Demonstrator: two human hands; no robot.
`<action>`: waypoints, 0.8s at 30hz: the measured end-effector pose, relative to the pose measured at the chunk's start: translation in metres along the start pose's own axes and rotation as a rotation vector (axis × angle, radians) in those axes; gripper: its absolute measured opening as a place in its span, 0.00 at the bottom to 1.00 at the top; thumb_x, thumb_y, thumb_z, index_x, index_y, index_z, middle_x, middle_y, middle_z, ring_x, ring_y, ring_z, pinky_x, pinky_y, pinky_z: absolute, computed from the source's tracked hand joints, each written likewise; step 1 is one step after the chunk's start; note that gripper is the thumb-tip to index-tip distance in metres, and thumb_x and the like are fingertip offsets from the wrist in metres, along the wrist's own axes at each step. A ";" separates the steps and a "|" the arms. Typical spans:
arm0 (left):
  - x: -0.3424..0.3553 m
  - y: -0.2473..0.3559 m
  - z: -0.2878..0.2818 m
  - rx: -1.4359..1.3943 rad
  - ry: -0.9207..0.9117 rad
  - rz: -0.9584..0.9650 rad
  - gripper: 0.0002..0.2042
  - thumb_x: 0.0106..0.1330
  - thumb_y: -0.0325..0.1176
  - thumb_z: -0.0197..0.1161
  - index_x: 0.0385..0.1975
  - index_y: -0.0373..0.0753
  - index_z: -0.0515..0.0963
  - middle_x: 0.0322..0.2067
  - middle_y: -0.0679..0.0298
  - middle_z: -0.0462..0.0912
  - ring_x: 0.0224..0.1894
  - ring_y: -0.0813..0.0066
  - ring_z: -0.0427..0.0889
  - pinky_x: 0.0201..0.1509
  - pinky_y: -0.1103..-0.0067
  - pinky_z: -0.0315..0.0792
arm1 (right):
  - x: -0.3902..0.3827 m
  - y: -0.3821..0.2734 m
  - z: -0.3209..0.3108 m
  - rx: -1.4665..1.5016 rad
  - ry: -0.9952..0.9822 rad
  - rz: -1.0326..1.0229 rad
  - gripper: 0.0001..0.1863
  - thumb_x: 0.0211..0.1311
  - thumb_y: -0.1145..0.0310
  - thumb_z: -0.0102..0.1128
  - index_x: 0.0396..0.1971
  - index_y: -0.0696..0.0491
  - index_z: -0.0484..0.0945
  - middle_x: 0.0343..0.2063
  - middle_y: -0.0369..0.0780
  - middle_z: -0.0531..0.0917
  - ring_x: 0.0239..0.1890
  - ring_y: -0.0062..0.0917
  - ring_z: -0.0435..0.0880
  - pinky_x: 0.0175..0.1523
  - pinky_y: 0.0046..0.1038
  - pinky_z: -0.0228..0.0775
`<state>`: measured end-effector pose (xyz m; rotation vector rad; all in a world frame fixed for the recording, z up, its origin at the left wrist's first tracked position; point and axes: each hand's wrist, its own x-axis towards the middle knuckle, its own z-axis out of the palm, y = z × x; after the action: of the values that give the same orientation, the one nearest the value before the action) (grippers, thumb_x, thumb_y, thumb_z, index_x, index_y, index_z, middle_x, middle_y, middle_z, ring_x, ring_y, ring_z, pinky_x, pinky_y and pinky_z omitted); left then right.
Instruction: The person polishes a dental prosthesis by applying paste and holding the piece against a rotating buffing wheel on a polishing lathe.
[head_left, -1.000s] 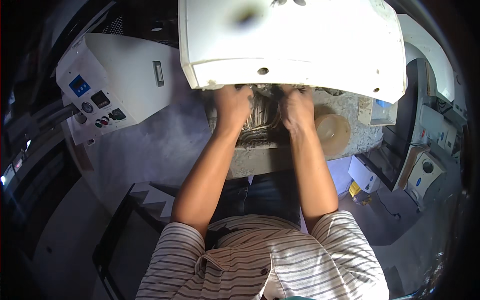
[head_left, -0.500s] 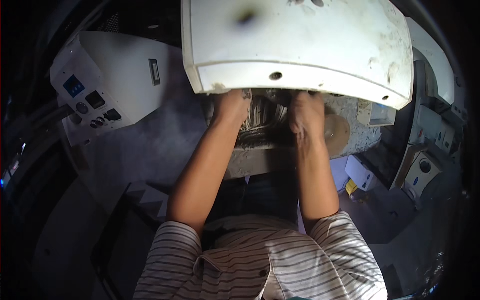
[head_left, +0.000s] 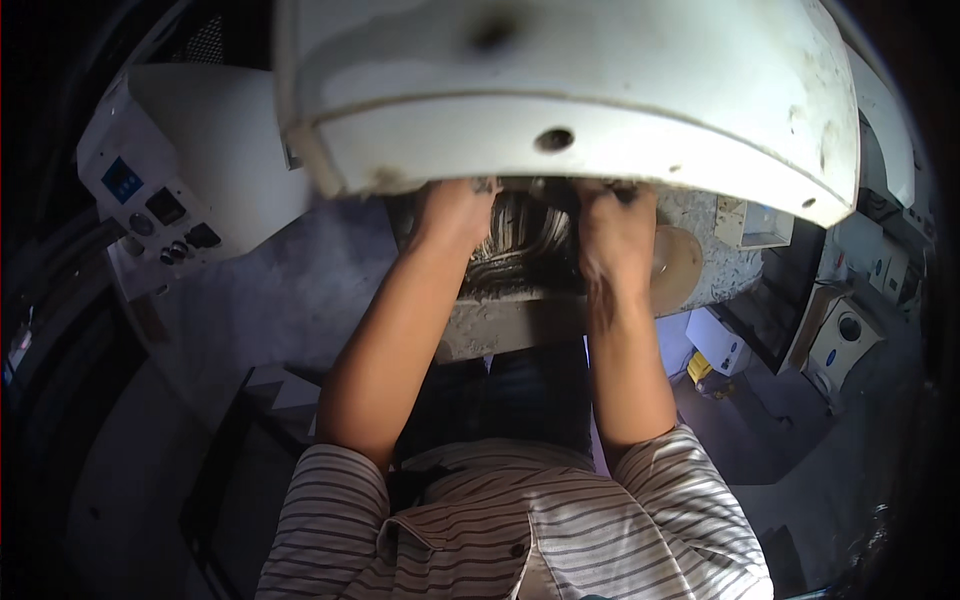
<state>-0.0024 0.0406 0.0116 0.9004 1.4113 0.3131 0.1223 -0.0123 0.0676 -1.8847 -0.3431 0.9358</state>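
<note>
Both my arms reach forward under the lower edge of a big white machine hood point(head_left: 430, 140), which is stained and has a few holes along its front face. Under that edge, my left hand point(head_left: 455, 210) is bent inward, its fingers hidden. My right hand point(head_left: 615, 225) is curled at the same depth with dark smears on it; what its fingers hold, if anything, is out of sight. Between the hands lies a dark, wet-looking hollow point(head_left: 520, 240) with streaked, grooved walls. A grey, caked ledge point(head_left: 480, 330) runs along its near side.
A round, pale brown disc or bowl point(head_left: 676, 268) sits right of my right hand. Beyond it is a small white open box point(head_left: 755, 224). To the left stands a white control box point(head_left: 160, 190) with dials. Another white machine point(head_left: 845, 340) and a yellow item point(head_left: 699, 366) are at right.
The hood's edge appears larger and closer, as the view has shifted forward. My hands stay under it, with the right wrist slightly lower in the picture.
</note>
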 end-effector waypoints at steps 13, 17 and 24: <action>-0.002 -0.032 0.008 -0.915 0.041 -0.113 0.07 0.71 0.26 0.48 0.39 0.30 0.71 0.30 0.58 0.74 0.32 0.66 0.76 0.40 0.69 0.75 | -0.026 0.010 -0.016 -0.253 -0.119 -0.209 0.06 0.55 0.78 0.60 0.29 0.67 0.81 0.18 0.44 0.82 0.23 0.16 0.76 0.32 0.25 0.70; 0.005 -0.012 -0.004 0.357 0.015 0.192 0.07 0.70 0.26 0.51 0.41 0.31 0.74 0.38 0.56 0.77 0.41 0.70 0.76 0.45 0.72 0.75 | -0.007 0.006 -0.006 -0.217 -0.048 -0.185 0.06 0.54 0.80 0.61 0.31 0.67 0.81 0.23 0.43 0.84 0.28 0.20 0.80 0.38 0.25 0.71; -0.007 0.007 0.000 -0.814 0.125 0.071 0.11 0.71 0.27 0.50 0.50 0.33 0.70 0.48 0.58 0.75 0.49 0.74 0.74 0.53 0.78 0.73 | 0.001 0.023 0.000 0.384 -0.018 0.072 0.26 0.54 0.82 0.62 0.54 0.68 0.67 0.49 0.46 0.77 0.49 0.30 0.76 0.57 0.27 0.67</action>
<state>-0.0019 0.0406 0.0212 0.2580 1.2004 0.9292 0.1192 -0.0234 0.0476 -1.5452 -0.0957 0.9889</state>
